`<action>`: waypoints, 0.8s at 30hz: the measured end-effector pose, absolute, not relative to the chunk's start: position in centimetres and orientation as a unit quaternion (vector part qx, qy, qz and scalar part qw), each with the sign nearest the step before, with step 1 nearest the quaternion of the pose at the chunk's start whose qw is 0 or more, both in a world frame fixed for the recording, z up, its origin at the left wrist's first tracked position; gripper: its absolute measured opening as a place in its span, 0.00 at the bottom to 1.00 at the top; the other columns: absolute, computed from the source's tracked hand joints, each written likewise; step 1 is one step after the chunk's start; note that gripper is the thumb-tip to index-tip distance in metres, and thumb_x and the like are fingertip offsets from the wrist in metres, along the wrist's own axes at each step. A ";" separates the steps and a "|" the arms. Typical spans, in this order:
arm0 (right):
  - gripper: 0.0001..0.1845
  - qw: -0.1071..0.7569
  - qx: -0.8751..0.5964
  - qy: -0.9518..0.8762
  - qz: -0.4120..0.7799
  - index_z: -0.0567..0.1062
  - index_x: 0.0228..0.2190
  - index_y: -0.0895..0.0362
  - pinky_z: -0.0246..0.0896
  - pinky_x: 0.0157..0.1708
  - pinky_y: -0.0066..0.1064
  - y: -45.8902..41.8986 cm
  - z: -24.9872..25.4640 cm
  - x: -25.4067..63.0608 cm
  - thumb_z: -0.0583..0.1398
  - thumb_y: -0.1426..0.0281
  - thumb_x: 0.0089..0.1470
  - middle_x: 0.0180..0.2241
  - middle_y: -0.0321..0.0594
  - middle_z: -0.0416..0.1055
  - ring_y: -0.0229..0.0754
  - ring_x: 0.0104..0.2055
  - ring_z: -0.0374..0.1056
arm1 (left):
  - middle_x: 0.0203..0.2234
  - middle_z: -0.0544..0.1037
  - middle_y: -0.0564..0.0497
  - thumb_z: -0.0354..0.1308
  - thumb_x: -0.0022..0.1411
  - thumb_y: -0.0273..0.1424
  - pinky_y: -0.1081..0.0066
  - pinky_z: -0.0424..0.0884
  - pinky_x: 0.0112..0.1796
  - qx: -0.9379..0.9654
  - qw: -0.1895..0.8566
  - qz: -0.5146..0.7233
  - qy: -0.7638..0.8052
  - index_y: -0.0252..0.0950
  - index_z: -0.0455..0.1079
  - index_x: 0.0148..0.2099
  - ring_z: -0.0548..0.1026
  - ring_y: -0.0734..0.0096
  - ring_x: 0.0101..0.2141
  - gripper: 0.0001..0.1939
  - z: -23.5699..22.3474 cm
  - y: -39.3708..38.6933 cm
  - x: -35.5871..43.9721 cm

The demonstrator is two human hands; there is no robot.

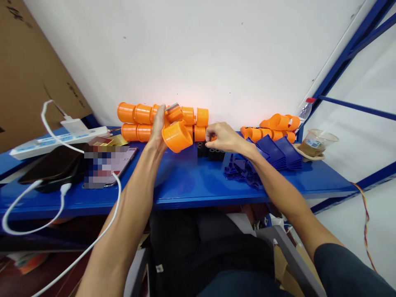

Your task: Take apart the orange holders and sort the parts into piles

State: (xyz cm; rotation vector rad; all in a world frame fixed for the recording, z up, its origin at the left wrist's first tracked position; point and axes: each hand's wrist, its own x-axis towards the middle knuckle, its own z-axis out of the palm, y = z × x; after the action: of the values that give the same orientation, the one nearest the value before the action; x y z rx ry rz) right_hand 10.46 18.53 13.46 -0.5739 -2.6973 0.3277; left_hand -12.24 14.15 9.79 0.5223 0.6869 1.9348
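My left hand (159, 128) is wrapped round an orange plastic cup-shaped part (178, 138) and holds it tilted above the blue shelf, its round end towards me. A grey-edged orange piece (174, 112) sticks up behind that part. To the right, my right hand (224, 136) is curled with thumb and forefinger close together. Between those fingers a bit of orange shows; I cannot tell whether it is held or lies behind. Just below the right hand are black pieces with round holes (215, 154). Stacked rows of orange cup-shaped parts (128, 112) lie along the wall behind both hands.
Small dark-blue plastic pieces (241, 170) and flat blue plates (272, 152) lie right of centre, with more orange parts (280, 122) behind. A plastic cup of brownish liquid (314, 144) stands far right. Left are a phone (123, 165), a power strip (58, 142) and white cables.
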 end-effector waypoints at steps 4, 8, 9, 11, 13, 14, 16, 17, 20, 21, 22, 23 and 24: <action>0.04 0.097 -0.190 -0.975 0.057 0.78 0.27 0.59 0.55 0.38 0.32 17.9 12.2 9.0 0.63 0.78 0.49 0.33 0.42 0.78 0.40 0.36 0.67 | 0.26 0.76 0.53 0.59 0.72 0.42 0.74 0.73 0.28 0.212 0.451 0.818 0.288 0.38 0.72 0.46 0.75 0.72 0.22 0.13 9.9 13.8 -11.3; 0.04 0.077 -0.205 -0.976 0.021 0.79 0.28 0.60 0.54 0.38 0.34 18.0 11.7 8.6 0.63 0.79 0.50 0.37 0.45 0.78 0.43 0.38 0.67 | 0.24 0.75 0.54 0.57 0.73 0.42 0.76 0.72 0.26 0.211 0.457 0.814 0.292 0.39 0.72 0.43 0.74 0.74 0.21 0.12 10.2 13.6 -10.8; 0.04 0.076 -0.207 -0.975 0.016 0.79 0.28 0.60 0.54 0.38 0.34 18.1 11.6 8.6 0.63 0.79 0.50 0.37 0.45 0.77 0.43 0.38 0.66 | 0.23 0.74 0.54 0.60 0.72 0.43 0.76 0.73 0.26 0.212 0.458 0.812 0.292 0.39 0.72 0.44 0.74 0.72 0.21 0.12 10.2 13.6 -10.8; 0.04 0.074 -0.209 -0.975 0.009 0.79 0.28 0.60 0.54 0.38 0.34 18.3 11.5 8.6 0.63 0.78 0.50 0.36 0.45 0.77 0.43 0.38 0.66 | 0.23 0.74 0.54 0.64 0.68 0.45 0.75 0.73 0.26 0.214 0.463 0.808 0.294 0.40 0.73 0.46 0.76 0.69 0.22 0.14 10.1 13.8 -11.0; 0.03 0.072 -0.212 -0.975 0.007 0.79 0.28 0.60 0.54 0.38 0.34 18.4 11.4 8.6 0.63 0.78 0.50 0.36 0.46 0.76 0.43 0.38 0.66 | 0.22 0.74 0.53 0.65 0.67 0.45 0.73 0.75 0.26 0.212 0.475 0.802 0.292 0.41 0.74 0.47 0.77 0.67 0.23 0.15 10.0 13.9 -11.2; 0.03 0.071 -0.214 -0.974 0.008 0.79 0.28 0.60 0.54 0.38 0.34 18.4 11.3 8.6 0.63 0.78 0.50 0.36 0.46 0.76 0.43 0.38 0.66 | 0.22 0.74 0.53 0.65 0.66 0.45 0.72 0.75 0.27 0.210 0.482 0.800 0.289 0.41 0.74 0.48 0.77 0.67 0.23 0.16 9.9 14.0 -11.2; 0.03 0.071 -0.217 -0.974 0.011 0.79 0.28 0.60 0.54 0.38 0.34 18.5 11.2 8.6 0.63 0.78 0.50 0.37 0.46 0.76 0.44 0.38 0.66 | 0.24 0.76 0.52 0.65 0.66 0.46 0.71 0.76 0.28 0.210 0.491 0.797 0.282 0.40 0.74 0.50 0.77 0.67 0.23 0.17 9.9 14.0 -11.2; 0.03 0.071 -0.217 -0.973 0.013 0.78 0.27 0.59 0.54 0.38 0.34 18.5 11.2 8.6 0.64 0.78 0.50 0.37 0.46 0.76 0.44 0.38 0.66 | 0.24 0.76 0.52 0.65 0.67 0.46 0.71 0.76 0.28 0.211 0.492 0.797 0.281 0.40 0.74 0.50 0.77 0.68 0.23 0.18 9.9 14.0 -11.2; 0.04 0.075 -0.216 -0.973 0.016 0.78 0.26 0.59 0.53 0.37 0.34 18.5 11.1 8.7 0.64 0.78 0.50 0.36 0.46 0.76 0.43 0.38 0.66 | 0.27 0.78 0.51 0.63 0.69 0.45 0.71 0.76 0.29 0.211 0.488 0.798 0.284 0.39 0.74 0.52 0.77 0.69 0.23 0.18 9.9 13.9 -10.9; 0.04 0.076 -0.216 -0.973 0.016 0.77 0.26 0.59 0.53 0.37 0.34 18.5 11.1 8.7 0.64 0.78 0.50 0.36 0.46 0.76 0.43 0.37 0.66 | 0.27 0.78 0.51 0.62 0.69 0.45 0.70 0.76 0.30 0.211 0.488 0.798 0.285 0.39 0.74 0.53 0.77 0.69 0.23 0.18 10.0 13.9 -10.9; 0.04 0.076 -0.217 -0.973 0.014 0.77 0.26 0.59 0.53 0.37 0.34 18.5 11.1 8.7 0.64 0.78 0.49 0.36 0.47 0.75 0.43 0.37 0.65 | 0.28 0.78 0.51 0.61 0.70 0.45 0.70 0.76 0.30 0.212 0.488 0.797 0.287 0.39 0.74 0.54 0.77 0.69 0.23 0.18 10.0 13.8 -10.9; 0.04 0.075 -0.218 -0.973 0.012 0.77 0.26 0.59 0.53 0.37 0.34 18.5 11.1 8.7 0.64 0.78 0.49 0.36 0.47 0.75 0.43 0.37 0.65 | 0.27 0.78 0.51 0.59 0.71 0.44 0.70 0.76 0.29 0.213 0.488 0.796 0.288 0.38 0.74 0.54 0.77 0.69 0.23 0.18 10.0 13.8 -10.9; 0.04 0.073 -0.218 -0.973 0.010 0.77 0.26 0.59 0.53 0.36 0.34 18.5 11.1 8.7 0.64 0.78 0.50 0.37 0.47 0.76 0.44 0.37 0.65 | 0.27 0.78 0.52 0.58 0.72 0.44 0.70 0.76 0.29 0.215 0.488 0.796 0.289 0.38 0.74 0.54 0.76 0.70 0.22 0.18 10.1 13.8 -10.9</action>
State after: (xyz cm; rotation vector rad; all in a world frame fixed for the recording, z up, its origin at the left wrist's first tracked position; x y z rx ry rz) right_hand 8.66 18.45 11.15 -0.6557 -2.9223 0.0287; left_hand -10.87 13.79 10.06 0.5216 0.7021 1.9345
